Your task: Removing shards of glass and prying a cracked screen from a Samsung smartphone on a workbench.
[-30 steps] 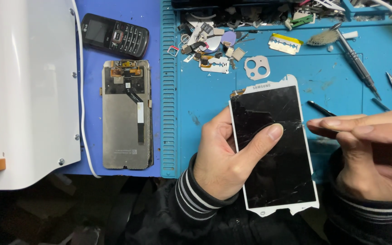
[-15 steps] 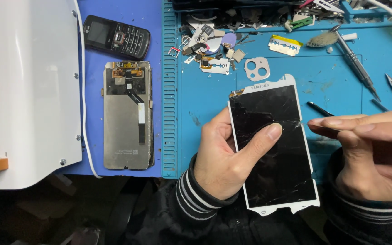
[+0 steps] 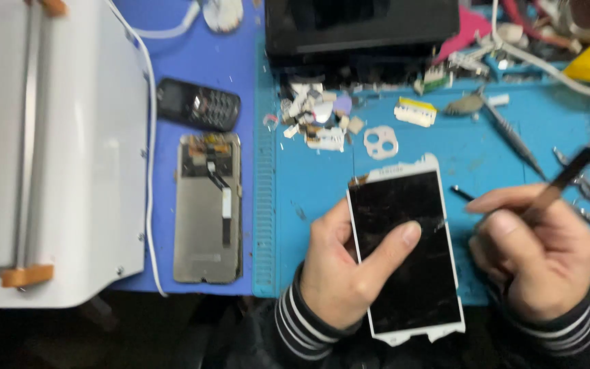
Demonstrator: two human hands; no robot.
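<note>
Left hand (image 3: 349,273) clamps the cracked phone screen (image 3: 408,249), long axis toward twelve o'clock; right hand (image 3: 537,256) pinches a thin tool (image 3: 560,183) over the cluttered blue worktop (image 3: 445,157).

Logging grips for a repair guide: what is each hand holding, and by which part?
The left hand grips the cracked white-framed phone screen by its left edge, thumb on the glass. The right hand pinches a thin dark tool at its lower end.
</note>
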